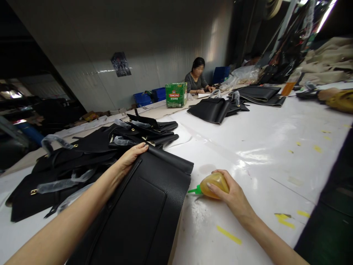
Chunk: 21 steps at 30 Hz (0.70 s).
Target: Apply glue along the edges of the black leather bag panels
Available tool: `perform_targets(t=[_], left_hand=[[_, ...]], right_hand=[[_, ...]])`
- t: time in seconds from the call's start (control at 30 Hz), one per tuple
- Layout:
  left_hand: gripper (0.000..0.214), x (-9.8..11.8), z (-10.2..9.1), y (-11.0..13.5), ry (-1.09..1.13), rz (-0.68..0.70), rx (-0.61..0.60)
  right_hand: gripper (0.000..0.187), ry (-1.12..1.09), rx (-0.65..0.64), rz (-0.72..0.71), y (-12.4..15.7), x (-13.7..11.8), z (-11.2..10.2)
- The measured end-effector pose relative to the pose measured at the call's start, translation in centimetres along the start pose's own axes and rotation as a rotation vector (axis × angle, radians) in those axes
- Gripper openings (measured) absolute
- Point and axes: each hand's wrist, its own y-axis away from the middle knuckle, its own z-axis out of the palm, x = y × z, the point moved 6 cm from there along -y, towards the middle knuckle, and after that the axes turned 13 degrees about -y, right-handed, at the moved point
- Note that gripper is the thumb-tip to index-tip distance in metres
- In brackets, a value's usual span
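My left hand point(131, 155) lies on the far edge of a large black leather bag panel point(143, 209) spread in front of me, fingers bent over its folded top edge. My right hand point(230, 191) is wrapped round a small amber squeeze bottle point(213, 183) with a green nozzle point(194, 190). The bottle lies on its side on the white table point(261, 147), its nozzle pointing at the panel's right edge.
A heap of black leather parts with plastic-wrapped straps point(82, 158) lies to the left. More black panels point(213, 109) and a green carton point(176, 94) sit farther along, where a seated person point(196, 77) works. Another person's arm point(335, 96) rests at the right edge.
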Motion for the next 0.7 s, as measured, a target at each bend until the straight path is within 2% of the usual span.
perform_targets(t=[0.07,0.13,0.3,0.37,0.47,0.53,0.7], left_hand=[[0.019,-0.1,0.0,0.0,-0.005,-0.002,0.007],[0.019,-0.1,-0.1,0.0,-0.006,-0.005,0.016],[0.017,-0.2,-0.4,-0.1,0.001,-0.011,0.034],[0.017,-0.1,-0.3,0.0,0.001,-0.011,0.038],[0.017,0.1,0.1,0.2,-0.004,-0.015,0.037],[0.014,0.3,0.3,0.3,-0.002,-0.017,0.039],[0.014,0.3,0.6,0.5,0.0,-0.017,0.034]], right_hand=[[0.043,0.005,0.051,-0.01,-0.1,-0.2,-0.2],[0.042,0.003,0.04,-0.011,0.1,-0.1,0.0],[0.042,-0.059,-0.184,0.046,0.9,0.7,1.3],[0.042,-0.059,-0.142,0.034,0.5,0.6,1.0],[0.042,-0.01,0.011,-0.014,-0.2,0.1,0.2],[0.042,0.008,0.028,-0.021,-0.1,0.0,0.2],[0.041,-0.115,-0.247,0.078,1.7,0.7,2.0]])
